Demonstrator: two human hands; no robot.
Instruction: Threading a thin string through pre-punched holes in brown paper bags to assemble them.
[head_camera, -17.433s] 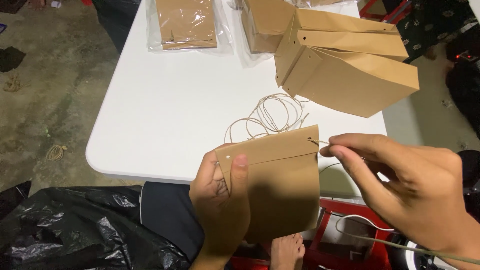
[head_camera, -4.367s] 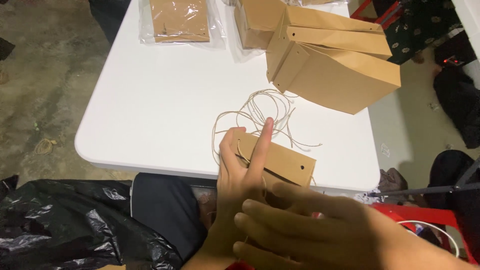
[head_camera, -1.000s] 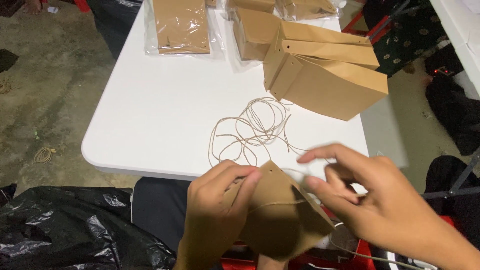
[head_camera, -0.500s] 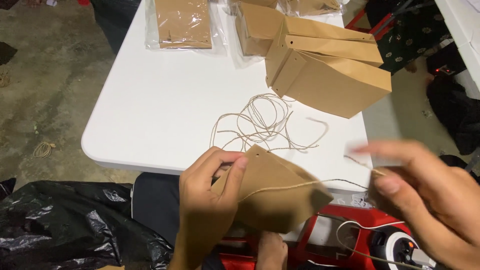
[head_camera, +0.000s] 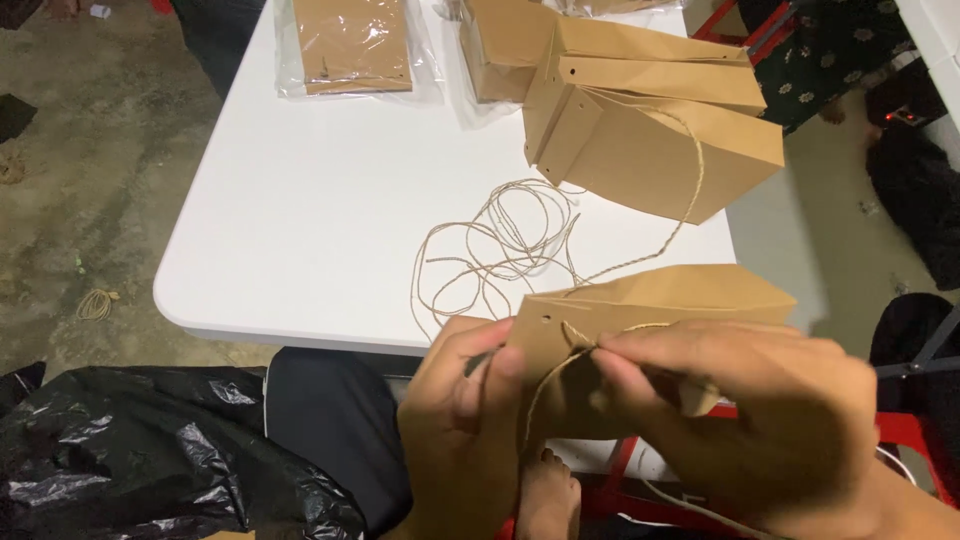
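My left hand (head_camera: 465, 420) grips the left edge of a flat brown paper bag (head_camera: 660, 300), held over my lap in front of the white table (head_camera: 300, 220). My right hand (head_camera: 740, 410) covers the bag's front and pinches a length of tan twine (head_camera: 560, 350) at a punched hole near the top fold. The twine loops down between my hands and also runs up and right across the pile of bags. More loose twine (head_camera: 500, 245) lies coiled on the table just beyond the bag.
A pile of folded brown paper bags (head_camera: 640, 110) sits at the table's back right. Packs of flat bags in clear plastic (head_camera: 350, 45) lie at the back. A black plastic bag (head_camera: 130, 450) is at lower left. Something red (head_camera: 900, 440) sits at lower right.
My right hand, which was pulled out to the right with the twine half a second ago, has come back onto the bag's front. The bag is now turned flatter towards me.
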